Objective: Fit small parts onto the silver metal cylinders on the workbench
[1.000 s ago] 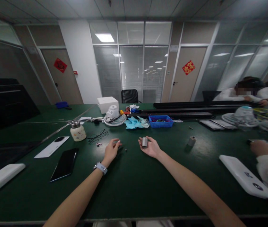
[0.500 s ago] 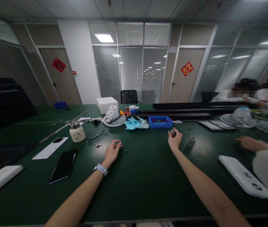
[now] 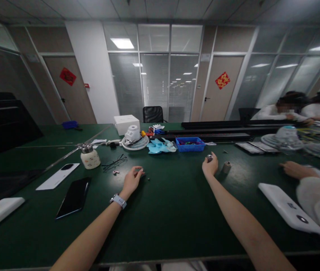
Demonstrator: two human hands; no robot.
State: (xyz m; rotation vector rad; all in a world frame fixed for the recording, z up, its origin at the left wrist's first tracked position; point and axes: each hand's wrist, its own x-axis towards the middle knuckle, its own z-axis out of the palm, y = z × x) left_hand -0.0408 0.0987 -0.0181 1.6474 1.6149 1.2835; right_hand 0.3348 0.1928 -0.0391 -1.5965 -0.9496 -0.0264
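Observation:
My right hand [image 3: 210, 166] is closed round a small grey metal cylinder [image 3: 210, 158], its top showing between thumb and fingers. Just right of it a similar metal cylinder [image 3: 226, 167] stands upright on the green table [image 3: 171, 218]. My left hand [image 3: 132, 180], a watch on its wrist, rests low over the table with fingers loosely bent and apart; I see nothing held in it. A tiny dark piece [image 3: 148, 179] lies just right of its fingertips. To its left are a pink-and-white earbud [image 3: 116, 172] and folded glasses [image 3: 115, 162].
Further back lie a white fan part [image 3: 133, 139], light-blue fan blades [image 3: 161, 146] and a blue bin [image 3: 190, 144]. At left are a jar [image 3: 90, 158] and phones [image 3: 73, 197]. A co-worker's hand [image 3: 298, 170] and a white case [image 3: 289, 207] are at right.
My right hand has tilted a little with the metal cylinder, so its shiny top now shows more. My left hand stays nearly where it was. The whole view has shifted slightly.

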